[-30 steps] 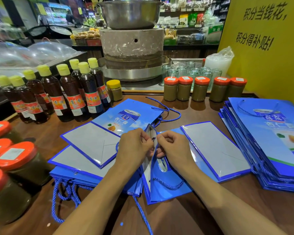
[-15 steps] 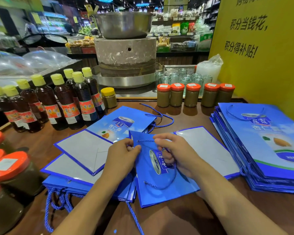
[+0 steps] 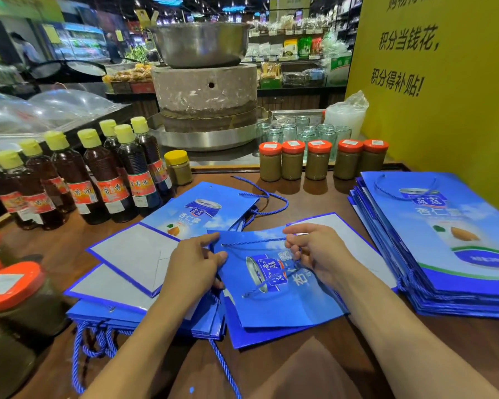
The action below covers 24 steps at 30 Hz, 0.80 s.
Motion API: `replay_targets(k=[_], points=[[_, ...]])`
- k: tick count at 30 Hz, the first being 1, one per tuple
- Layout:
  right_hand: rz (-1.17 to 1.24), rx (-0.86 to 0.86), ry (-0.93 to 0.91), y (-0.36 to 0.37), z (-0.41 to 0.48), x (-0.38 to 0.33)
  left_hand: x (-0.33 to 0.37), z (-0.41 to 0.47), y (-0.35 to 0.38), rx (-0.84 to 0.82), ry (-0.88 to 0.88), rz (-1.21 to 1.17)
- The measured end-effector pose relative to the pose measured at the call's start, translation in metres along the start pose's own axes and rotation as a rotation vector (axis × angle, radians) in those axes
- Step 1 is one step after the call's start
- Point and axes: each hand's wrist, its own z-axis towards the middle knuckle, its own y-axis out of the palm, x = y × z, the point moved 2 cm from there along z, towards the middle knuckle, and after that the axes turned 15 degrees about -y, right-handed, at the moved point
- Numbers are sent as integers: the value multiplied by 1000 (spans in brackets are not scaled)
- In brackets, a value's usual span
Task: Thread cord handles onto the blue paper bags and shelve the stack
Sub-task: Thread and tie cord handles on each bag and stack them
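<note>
Centre of the table [image 3: 300,370]: one blue paper bag [image 3: 285,306] lies flat, printed side up, its top edge away from the person. It lies partly over other bags. A blue cord [image 3: 254,242] runs straight across just below that top edge, and a second loop of cord shows lower down on the bag's face.

Left hand [image 3: 196,263] grips the bag's upper left edge, thumb on top w/ the fingers curled under. Right hand [image 3: 317,254] has its fingers curled and pinches the cord's right end at the bag's upper right corner.

To the left, a loose pile of bags [image 3: 127,254] lies fanned out (several w/ the grey bottom panel up), and loose blue cords [image 3: 92,341] trail off its near edge. To the right, well apart from the hands, sits a neat stack of bags [image 3: 444,240] w/ a handle on the top one.

Along the back of the table: sesame oil bottles [image 3: 110,180] w/ yellow caps at left, a yellow-lidded jar [image 3: 179,167] beside them, and a row of orange-lidded jars [image 3: 317,159]. Behind those stands a stone mill [image 3: 205,93] w/ a metal basin [image 3: 202,44] on top. A yellow sign [image 3: 444,67] stands at right.
</note>
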Motion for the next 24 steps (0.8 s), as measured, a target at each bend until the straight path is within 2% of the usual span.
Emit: replay_targets(k=[4, 5, 8, 10, 12, 14, 16, 17, 20, 21, 24], points=[[-104, -22, -152, 3, -5, -3, -1, 1, 2, 56, 13, 42], [-227, -49, -198, 4, -5, -3, -1, 2, 3, 98, 32, 107], [-797, -112, -278, 0, -10, -12, 1, 1, 1, 209, 99, 247], [-1048, -201, -225, -3, -29, -26, 5, -6, -1, 246, 129, 330], [-1301, -318, -156, -4, -62, -35, 9, -11, -4, 292, 152, 513], [-1520, -344, -152, -3, -98, -33, 13, -13, -7, 387, 180, 682], [-1586, -287, -154, -2, -127, -25, 17, -4, -6, 453, 226, 761], [-1580, -252, -161, -3, -136, -19, 18, 1, -5, 426, 255, 788], [-1508, -211, -136, -3, -155, -1, 18, 10, -4, 195, 289, 817], [-1488, -196, -140, -3, -159, 2, 17, 7, -5, 167, 297, 830], [-1410, -172, -184, -3, -169, 1, 14, -14, -14, 244, 332, 877]])
